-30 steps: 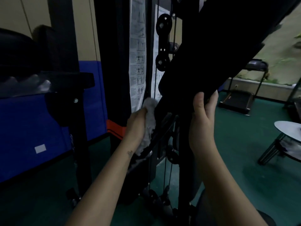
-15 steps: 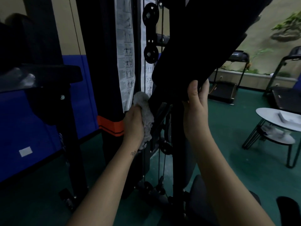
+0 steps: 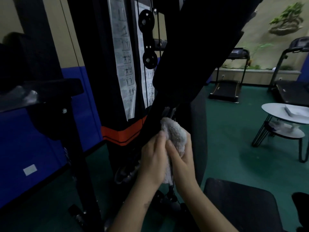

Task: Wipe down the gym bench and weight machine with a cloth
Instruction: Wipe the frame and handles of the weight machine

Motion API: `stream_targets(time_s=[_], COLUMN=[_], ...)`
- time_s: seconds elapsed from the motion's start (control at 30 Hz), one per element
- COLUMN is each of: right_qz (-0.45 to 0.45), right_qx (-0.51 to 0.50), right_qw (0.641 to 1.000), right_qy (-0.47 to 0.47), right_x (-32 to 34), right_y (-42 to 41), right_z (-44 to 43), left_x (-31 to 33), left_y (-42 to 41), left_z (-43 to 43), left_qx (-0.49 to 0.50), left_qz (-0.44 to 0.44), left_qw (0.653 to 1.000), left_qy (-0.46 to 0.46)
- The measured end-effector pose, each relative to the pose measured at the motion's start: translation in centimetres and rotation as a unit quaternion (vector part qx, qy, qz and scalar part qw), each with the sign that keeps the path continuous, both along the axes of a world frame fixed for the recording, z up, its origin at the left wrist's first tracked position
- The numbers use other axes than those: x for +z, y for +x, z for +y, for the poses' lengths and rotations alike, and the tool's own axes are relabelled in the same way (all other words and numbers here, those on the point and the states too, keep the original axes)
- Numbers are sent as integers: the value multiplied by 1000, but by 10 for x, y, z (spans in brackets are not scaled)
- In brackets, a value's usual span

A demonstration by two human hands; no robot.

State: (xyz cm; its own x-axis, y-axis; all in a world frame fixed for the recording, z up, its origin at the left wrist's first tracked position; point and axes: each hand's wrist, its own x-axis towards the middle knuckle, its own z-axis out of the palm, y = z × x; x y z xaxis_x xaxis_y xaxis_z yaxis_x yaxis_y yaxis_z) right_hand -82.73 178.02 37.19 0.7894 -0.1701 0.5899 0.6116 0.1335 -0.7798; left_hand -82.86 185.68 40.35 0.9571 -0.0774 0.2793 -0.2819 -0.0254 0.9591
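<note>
- Both hands are together at the centre of the view, clasped round a white terry cloth [image 3: 174, 133].
- Gripping from the left, the left hand [image 3: 153, 159] has its fingers curled onto the cloth.
- Opposite it, the right hand [image 3: 183, 163] holds the other side, with its thumb laid across the front of the fabric.
- Bunched into a wad, the cloth sticks up above the fingers, and a strip of it hangs down between the two palms.
- Its top touches the lower edge of a long slanted black pad [image 3: 200, 47], just under a small metal bracket [image 3: 168, 112].
- That pad crosses in front of the weight machine [image 3: 93, 47], a dark upright tower with an orange band [image 3: 123, 133] low on it.
- Two printed exercise sheets [image 3: 123, 64] hang on the tower, with two black pulleys [image 3: 146, 21] and thin cables beside them.
- Below the right forearm lies a black seat pad [image 3: 242, 206].
- Left of the tower stands a black frame [image 3: 50, 87] in front of blue wall padding [image 3: 16, 139].
- Green floor [image 3: 234, 148] spreads out to the right.
- On it, well apart from the hands, stands a round two-tier table [image 3: 274, 109] with something pale on top that is too blurred to identify.
- Farther back two treadmills [image 3: 224, 89] stand near a low planter wall.
</note>
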Motion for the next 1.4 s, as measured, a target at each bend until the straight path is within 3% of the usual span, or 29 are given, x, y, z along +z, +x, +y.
stream_targets(time_s=[0.07, 0.17, 0.3, 0.47, 0.8, 1.03, 1.23, 1.4], right_qz=[0, -31, -62, -46, 33, -15, 35, 92], right_qx=[-71, -175, -243, -197, -87, -157, -2, 122], right_qw=[997, 983, 967, 979, 995, 987, 999, 985], right_qy=[6, 41, 45, 28, -30, -26, 31, -82], right_x=[1, 10, 33, 38, -15, 35, 21, -20], right_y=[-1, 2, 20, 42, 59, 62, 68, 69], right_z=[-2, -10, -3, 34, 31, -4, -11, -17], left_x=[3, 17, 39, 38, 38, 34, 34, 31], left_y=[4, 11, 25, 44, 49, 46, 43, 43], left_z=[7, 20, 25, 15, 14, 12, 6, 1], left_qx=[7, 119, 148, -56, -29, -27, 0, 57], left_qz=[31, -119, -157, -147, -183, -184, -195, -201], left_qw=[999, 985, 976, 988, 976, 975, 970, 963], left_qy=[-14, 47, 30, 10, 111, 120, 143, 169])
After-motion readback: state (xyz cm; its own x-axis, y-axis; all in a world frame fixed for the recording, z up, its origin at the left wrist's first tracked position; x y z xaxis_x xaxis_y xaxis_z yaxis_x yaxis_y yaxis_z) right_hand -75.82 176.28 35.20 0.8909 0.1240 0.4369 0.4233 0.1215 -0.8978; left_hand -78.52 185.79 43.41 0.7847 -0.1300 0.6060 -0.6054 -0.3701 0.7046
